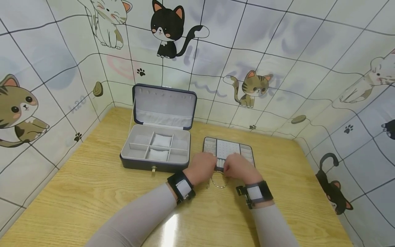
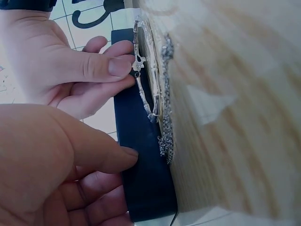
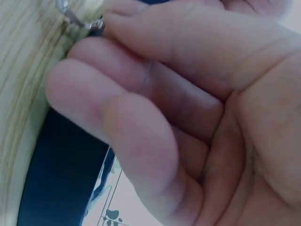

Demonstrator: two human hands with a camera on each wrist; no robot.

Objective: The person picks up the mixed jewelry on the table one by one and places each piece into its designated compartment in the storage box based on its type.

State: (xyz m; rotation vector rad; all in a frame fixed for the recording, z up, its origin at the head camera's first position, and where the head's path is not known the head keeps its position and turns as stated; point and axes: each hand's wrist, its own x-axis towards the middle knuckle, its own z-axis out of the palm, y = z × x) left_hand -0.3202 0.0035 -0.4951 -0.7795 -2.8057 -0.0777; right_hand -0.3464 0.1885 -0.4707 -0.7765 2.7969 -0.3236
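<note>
My right hand (image 1: 240, 168) pinches a thin silvery bracelet (image 2: 137, 66) with segmented links and a small flower-like ornament. In the head view the bracelet hangs as a loop at the front of a jewelry tray (image 1: 228, 148), a flat dark-edged piece with pale slots and a dotted middle panel. At the tray's left front corner, my left hand (image 1: 202, 166) grips the edge, with its thumb on the dark front side (image 2: 146, 188) and its fingers over the top. A silvery chain (image 2: 166, 99) lies on the wood close to the bracelet.
Left of the tray stands an open dark jewelry box (image 1: 135, 164), its lid (image 1: 165, 103) raised at the back. Pale dividers split it, and two white cushions (image 1: 162, 140) sit in the middle compartments. Cat-printed cloth walls (image 1: 213, 61) border the wooden table (image 1: 92, 192).
</note>
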